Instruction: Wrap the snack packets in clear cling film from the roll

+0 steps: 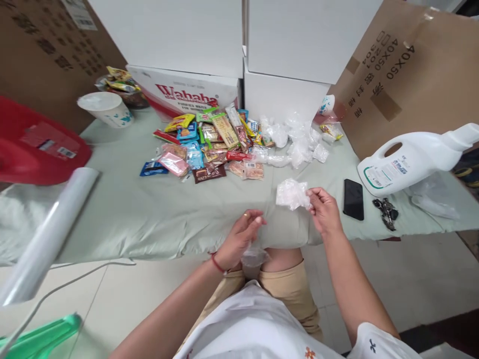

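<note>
Over the front part of the green cloth, my right hand (324, 207) pinches the end of a crumpled clear plastic bag (292, 194) with a whitish, bunched look. My left hand (245, 232) is at the table's front edge, fingers curled and thumb near the fingertips. A thin clear plastic bag (255, 256) hangs below it, in front of my lap, seemingly held by the lower fingers; the grip itself is hidden. Behind my hands lies a pile of wrapped snacks (224, 132). To its right is a heap of crumpled clear plastic bags (299, 139).
At right are a black phone (354, 199), keys (386, 213) and a white detergent bottle (407, 162). On the left stand a red jug (37, 144), a plastic film roll (56, 229) and a paper cup (107, 109). White boxes (168, 35) and cardboard (407, 65) wall the back.
</note>
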A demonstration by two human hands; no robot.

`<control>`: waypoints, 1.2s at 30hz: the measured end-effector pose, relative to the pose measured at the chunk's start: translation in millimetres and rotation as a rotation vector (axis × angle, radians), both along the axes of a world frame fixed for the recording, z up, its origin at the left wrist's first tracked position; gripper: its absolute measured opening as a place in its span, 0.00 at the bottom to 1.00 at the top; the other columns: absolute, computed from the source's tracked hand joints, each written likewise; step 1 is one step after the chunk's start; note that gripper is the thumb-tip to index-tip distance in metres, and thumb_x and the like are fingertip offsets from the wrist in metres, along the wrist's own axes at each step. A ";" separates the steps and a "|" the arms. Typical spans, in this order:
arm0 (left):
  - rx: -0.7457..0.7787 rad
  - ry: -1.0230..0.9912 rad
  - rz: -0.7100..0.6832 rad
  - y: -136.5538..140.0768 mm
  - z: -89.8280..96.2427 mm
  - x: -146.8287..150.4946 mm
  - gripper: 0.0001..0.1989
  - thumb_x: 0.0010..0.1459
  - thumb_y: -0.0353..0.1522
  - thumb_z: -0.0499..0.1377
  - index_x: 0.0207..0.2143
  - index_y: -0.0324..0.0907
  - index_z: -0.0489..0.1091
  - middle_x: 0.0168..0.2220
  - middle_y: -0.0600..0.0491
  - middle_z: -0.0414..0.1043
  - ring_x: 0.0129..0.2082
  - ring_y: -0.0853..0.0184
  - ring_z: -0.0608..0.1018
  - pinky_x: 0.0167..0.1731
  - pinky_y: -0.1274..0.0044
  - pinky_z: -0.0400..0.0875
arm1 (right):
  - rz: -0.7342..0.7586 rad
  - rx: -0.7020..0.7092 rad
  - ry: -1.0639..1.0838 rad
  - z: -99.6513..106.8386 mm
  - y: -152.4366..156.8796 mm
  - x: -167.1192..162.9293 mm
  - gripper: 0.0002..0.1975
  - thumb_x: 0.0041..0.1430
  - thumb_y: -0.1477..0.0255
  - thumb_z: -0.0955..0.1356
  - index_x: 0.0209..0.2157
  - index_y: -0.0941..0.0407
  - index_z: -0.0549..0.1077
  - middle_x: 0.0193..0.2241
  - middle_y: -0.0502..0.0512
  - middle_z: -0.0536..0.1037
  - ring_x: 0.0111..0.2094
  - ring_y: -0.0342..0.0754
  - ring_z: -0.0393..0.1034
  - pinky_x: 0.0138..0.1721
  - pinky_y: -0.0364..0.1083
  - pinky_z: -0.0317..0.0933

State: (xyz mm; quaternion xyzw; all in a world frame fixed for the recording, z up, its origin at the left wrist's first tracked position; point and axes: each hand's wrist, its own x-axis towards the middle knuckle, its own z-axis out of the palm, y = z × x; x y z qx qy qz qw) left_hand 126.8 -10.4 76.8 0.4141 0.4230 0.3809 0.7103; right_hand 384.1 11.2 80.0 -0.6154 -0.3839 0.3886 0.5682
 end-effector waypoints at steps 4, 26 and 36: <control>0.026 0.016 0.035 11.5 -9.3 18.7 0.25 0.52 0.48 0.70 0.44 0.40 0.76 0.39 0.50 0.77 0.32 0.69 0.73 0.32 0.78 0.67 | 0.130 -0.026 -0.038 -22.5 -15.9 -53.5 0.18 0.56 0.53 0.73 0.32 0.54 0.75 0.23 0.46 0.69 0.23 0.41 0.58 0.23 0.41 0.54; -0.270 -0.468 0.497 13.1 -7.7 -17.4 0.14 0.52 0.36 0.72 0.38 0.43 0.73 0.42 0.54 0.79 0.41 0.68 0.80 0.40 0.77 0.77 | 0.202 -0.036 -0.224 -38.1 -92.4 -106.9 0.22 0.73 0.54 0.58 0.39 0.52 0.76 0.32 0.55 0.75 0.31 0.49 0.71 0.31 0.48 0.71; -0.174 -0.146 0.307 -2.7 -11.2 -20.8 0.21 0.46 0.45 0.75 0.26 0.39 0.72 0.23 0.58 0.65 0.21 0.75 0.62 0.19 0.81 0.55 | 0.320 0.063 -0.359 -9.1 -95.6 -74.2 0.09 0.70 0.62 0.66 0.47 0.48 0.75 0.61 0.60 0.67 0.32 0.44 0.72 0.31 0.50 0.75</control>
